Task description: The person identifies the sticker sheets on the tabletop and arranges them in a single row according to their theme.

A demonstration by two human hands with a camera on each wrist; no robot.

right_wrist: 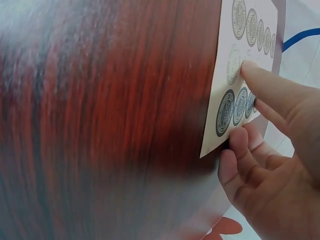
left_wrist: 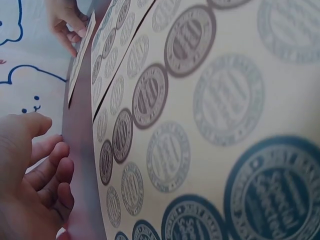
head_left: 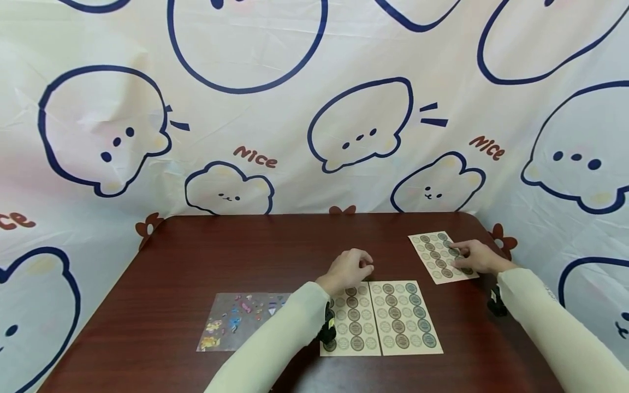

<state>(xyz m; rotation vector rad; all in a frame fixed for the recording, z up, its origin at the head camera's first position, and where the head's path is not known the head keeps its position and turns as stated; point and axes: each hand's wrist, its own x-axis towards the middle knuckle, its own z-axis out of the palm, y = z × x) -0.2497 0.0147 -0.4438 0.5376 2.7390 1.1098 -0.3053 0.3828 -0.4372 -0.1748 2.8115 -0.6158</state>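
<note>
My right hand [head_left: 479, 257] is at the right edge of a cream sticker sheet [head_left: 432, 256] toward the back right, pinching it. In the right wrist view, the thumb lies over the printed face of the sticker sheet [right_wrist: 231, 92], with the other fingers bent at its edge. My left hand [head_left: 346, 269], fingers loosely bent and holding nothing, hovers at the far edge of a left sticker sheet [head_left: 363, 327]. A right sticker sheet [head_left: 408, 322] lies beside that one. Rows of round brown, teal and pale labels cover the sheets. My left forearm hides part of the left sheet.
A clear sheet of small colourful stickers [head_left: 233, 322] lies to the left, partly behind my left sleeve [head_left: 285, 338]. Everything rests on a dark red-brown wooden table [head_left: 162, 305]. A white cloth with cartoon bears [head_left: 290, 180] hangs behind and beside the table.
</note>
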